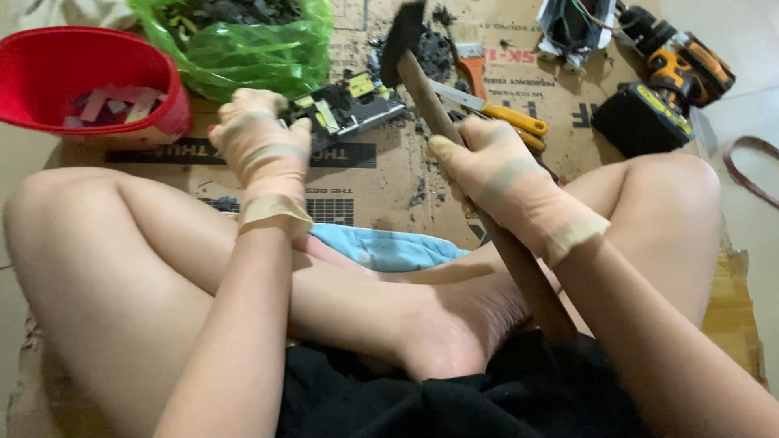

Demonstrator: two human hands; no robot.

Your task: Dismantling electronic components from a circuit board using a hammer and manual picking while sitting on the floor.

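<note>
Left hand (261, 142): gloved, pressing flat circuit board (345, 109) onto cardboard (381, 174) | Right hand (495, 174): gloved, gripping hammer (430, 97) by wooden handle, dark head raised above board | Nearby: round red plastic bowl (49, 69), crinkled green bag (251, 49)

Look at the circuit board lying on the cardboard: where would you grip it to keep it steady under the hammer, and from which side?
Grip the circuit board by its near left edge, coming from the left, as the left hand does. It lies flat with bulky parts on top, and the hammer in the right hand hangs over its right end.
</note>
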